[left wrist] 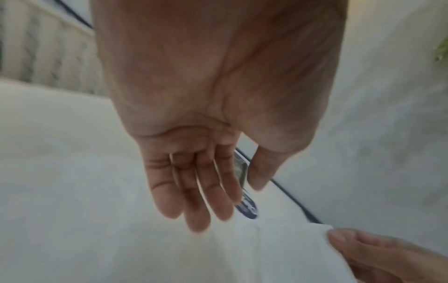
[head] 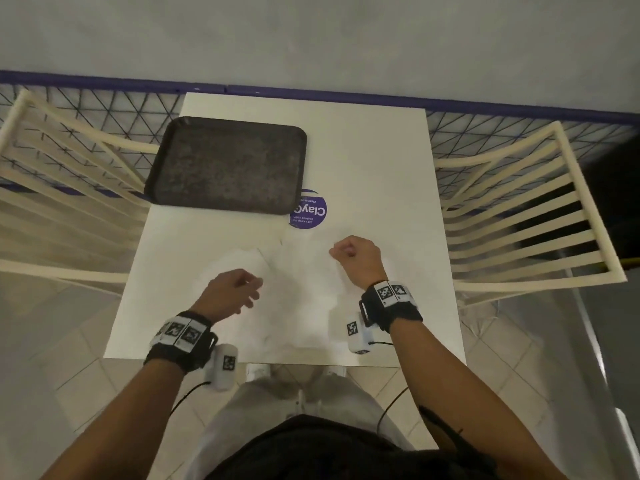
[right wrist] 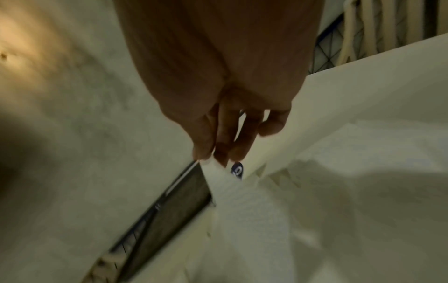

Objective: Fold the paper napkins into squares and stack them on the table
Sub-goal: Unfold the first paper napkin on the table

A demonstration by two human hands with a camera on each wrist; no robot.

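White paper napkins [head: 298, 275] lie spread and rumpled on the near half of the white table [head: 381, 161], hard to tell apart from its top. My right hand [head: 346, 252] pinches one corner of a napkin [right wrist: 242, 210] between thumb and fingertips and holds it raised off the table; the pinch shows in the right wrist view [right wrist: 208, 157]. My left hand [head: 244, 289] hovers over the napkin's left part, fingers straight and spread, holding nothing. The left wrist view shows its open palm [left wrist: 227, 201] above the napkin [left wrist: 266, 249].
A dark empty tray [head: 228, 164] sits at the table's far left. A round purple sticker [head: 311, 211] is stuck on the table next to it. Cream slatted chairs stand at the left [head: 52, 188] and right [head: 519, 209]. A wall runs behind.
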